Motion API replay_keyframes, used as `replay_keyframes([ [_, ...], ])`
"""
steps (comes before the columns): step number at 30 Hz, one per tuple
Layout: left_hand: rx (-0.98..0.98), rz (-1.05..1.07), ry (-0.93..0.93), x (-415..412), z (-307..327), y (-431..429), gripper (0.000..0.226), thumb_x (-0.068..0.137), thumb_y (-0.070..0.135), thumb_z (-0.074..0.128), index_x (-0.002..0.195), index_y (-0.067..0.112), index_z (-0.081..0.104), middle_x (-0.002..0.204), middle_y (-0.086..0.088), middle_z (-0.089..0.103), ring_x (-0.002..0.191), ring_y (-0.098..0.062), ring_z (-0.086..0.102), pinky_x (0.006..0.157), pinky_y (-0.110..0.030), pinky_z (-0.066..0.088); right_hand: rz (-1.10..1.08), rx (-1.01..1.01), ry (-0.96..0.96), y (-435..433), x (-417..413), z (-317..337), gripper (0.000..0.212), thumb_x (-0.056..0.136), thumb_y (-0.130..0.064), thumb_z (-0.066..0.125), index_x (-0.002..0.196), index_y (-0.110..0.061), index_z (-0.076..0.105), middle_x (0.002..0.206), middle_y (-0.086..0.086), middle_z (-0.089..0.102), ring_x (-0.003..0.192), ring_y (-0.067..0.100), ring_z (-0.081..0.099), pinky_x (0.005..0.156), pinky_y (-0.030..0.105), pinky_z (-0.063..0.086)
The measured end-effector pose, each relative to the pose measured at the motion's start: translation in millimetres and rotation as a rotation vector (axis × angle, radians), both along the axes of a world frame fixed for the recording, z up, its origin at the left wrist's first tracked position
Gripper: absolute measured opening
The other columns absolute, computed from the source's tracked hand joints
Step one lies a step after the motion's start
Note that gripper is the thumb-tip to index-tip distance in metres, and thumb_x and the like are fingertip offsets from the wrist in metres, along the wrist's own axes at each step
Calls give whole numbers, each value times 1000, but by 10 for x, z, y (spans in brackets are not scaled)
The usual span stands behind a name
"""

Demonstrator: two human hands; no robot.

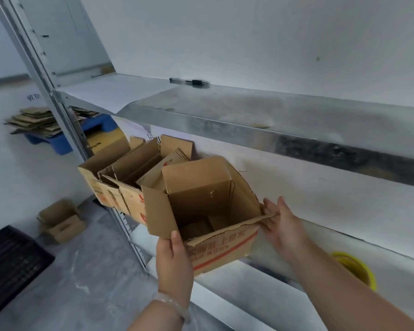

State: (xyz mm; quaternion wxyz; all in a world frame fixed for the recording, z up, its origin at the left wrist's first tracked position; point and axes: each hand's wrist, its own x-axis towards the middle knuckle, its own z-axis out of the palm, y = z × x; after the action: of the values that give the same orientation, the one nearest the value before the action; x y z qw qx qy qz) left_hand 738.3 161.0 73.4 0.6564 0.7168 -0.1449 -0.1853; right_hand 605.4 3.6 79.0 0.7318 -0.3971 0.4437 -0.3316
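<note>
Left hand (175, 259) grips the box (201, 204) by its corner. Right hand (282, 223) fingers straight, together, against its side — to steady it.

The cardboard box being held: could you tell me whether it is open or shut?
Open: the cardboard box has its top flaps folded outward, and its inner floor is visible.
</note>
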Motion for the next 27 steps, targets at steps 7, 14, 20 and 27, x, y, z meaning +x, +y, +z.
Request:
replay_keyframes([
  [7,135,-141,33,89,-285,-58,36,91,57,23,120,41,37,114,2,53,103,-14,55,90,-31,51,-218,60,201,377,129,-351,30,104,-30,41,129,-16,50,121,8,60,109,27,60,103,47,46],
  [14,405,-431,-463,325,-414,105,68,65,93,7,128,72,-4,137,48,-10,132,10,7,113,-30,12,63,4,196,194,472,-336,31,106,-28,33,135,-24,43,112,0,61,105,22,60,92,38,46],
  [20,448,-530,-830,663,-407,200,56,82,81,12,134,70,-3,146,43,-7,131,22,-2,104,-15,1,95,19,194,-97,765,-237,46,105,-40,34,147,-20,34,113,3,58,98,21,58,94,40,47],
  [27,365,-663,-1202,1119,-304,237,50,93,58,36,141,46,33,145,22,37,125,5,35,99,-24,29,258,-285,526,-49,1041,-113,51,105,-46,27,153,-46,8,151,-5,39,137,26,42,112,44,32],
])
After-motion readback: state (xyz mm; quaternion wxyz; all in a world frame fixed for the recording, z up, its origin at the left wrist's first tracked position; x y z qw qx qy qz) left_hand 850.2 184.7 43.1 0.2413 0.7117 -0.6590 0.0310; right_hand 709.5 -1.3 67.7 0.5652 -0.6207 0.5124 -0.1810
